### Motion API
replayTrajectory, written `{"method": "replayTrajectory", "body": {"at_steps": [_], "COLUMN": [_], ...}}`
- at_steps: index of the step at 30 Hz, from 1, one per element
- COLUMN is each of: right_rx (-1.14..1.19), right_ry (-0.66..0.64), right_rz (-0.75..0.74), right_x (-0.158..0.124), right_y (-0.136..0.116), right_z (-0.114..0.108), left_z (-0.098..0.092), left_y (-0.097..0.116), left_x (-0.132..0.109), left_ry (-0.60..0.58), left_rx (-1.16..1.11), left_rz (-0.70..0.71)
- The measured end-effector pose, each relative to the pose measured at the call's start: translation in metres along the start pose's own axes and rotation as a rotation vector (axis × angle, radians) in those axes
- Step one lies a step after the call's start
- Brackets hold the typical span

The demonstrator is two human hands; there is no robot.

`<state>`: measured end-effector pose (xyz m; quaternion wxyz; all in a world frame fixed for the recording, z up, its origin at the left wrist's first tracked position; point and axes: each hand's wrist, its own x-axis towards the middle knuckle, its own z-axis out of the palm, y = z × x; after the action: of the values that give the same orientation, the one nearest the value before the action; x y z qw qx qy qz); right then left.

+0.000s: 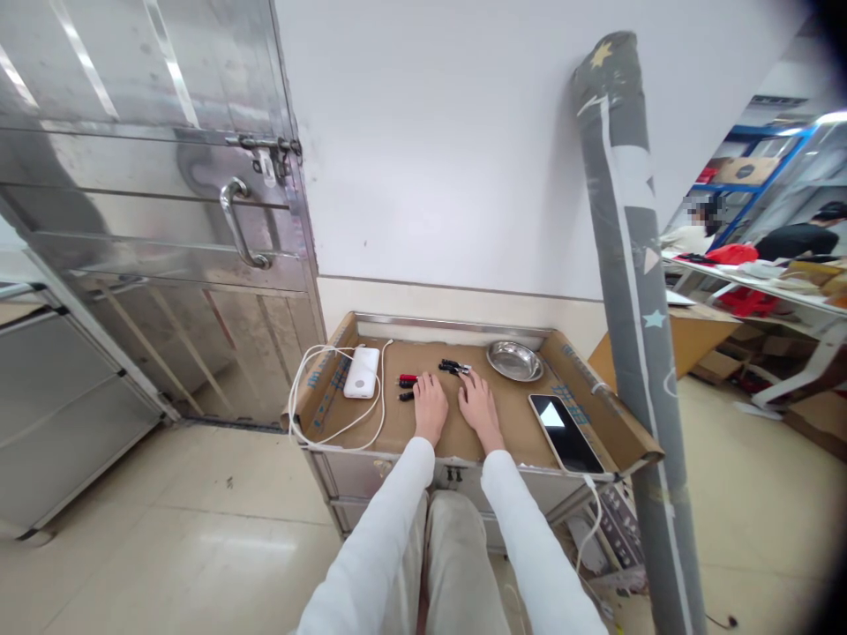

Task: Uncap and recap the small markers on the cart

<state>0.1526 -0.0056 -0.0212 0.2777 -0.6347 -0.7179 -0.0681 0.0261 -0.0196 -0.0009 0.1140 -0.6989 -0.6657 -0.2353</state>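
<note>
White wall (430, 150) rises behind the worktop, and a steel door (152, 203) with a bolt and a bent handle stands to its left. Brown cardboard lines the worktop (516, 414) and folds up along its left and right edges. Beside the right edge leans a tall grey roll (625, 229) printed with stars and shapes.

Both hands, in white sleeves, come in over the near edge with palms down. The left hand (430, 407) lies a little left of the middle, its fingers close together and slightly bent; the right hand (480, 406) lies just beside it, fingers somewhat spread. The undersides are hidden, so I cannot tell whether either grip has hold of anything.

A phone (565, 434) lies at the near right corner, a white cable end at its foot. By the far right corner sits a shallow steel dish (514, 362). Near the left edge is a white power bank (362, 373), with a white cable (383, 401) looped around it.

Smallest are the slim pieces: a red piece (407, 377) and black pieces (406, 397) just left of the left fingertips, and a black cluster (453, 365) at the right fingertips, toward the far edge.
</note>
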Motion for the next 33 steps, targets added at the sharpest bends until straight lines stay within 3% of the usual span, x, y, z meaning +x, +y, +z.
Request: {"method": "replayTrajectory", "body": {"at_steps": [9,18,27,33], "right_rx": [-0.029,-0.051,0.029,0.003], "right_ry": [-0.030,-0.028,0.076,0.064], "right_rz": [0.070,0.109,0.047,0.014], "right_x": [0.004,0.008,0.008,0.008], "right_y": [0.000,-0.002,-0.009,-0.009], "right_z": [0.002,0.000,-0.011,-0.013], "left_z": [-0.002,-0.004,0.002,0.001], "left_y": [0.001,0.002,0.001,0.001], "left_x": [0.001,-0.001,-0.001,0.000], "left_ry": [-0.050,0.000,-0.026,-0.016], "left_rx": [-0.034,-0.022,-0.011,-0.028], "left_rz": [-0.041,-0.140,-0.120,-0.082]}}
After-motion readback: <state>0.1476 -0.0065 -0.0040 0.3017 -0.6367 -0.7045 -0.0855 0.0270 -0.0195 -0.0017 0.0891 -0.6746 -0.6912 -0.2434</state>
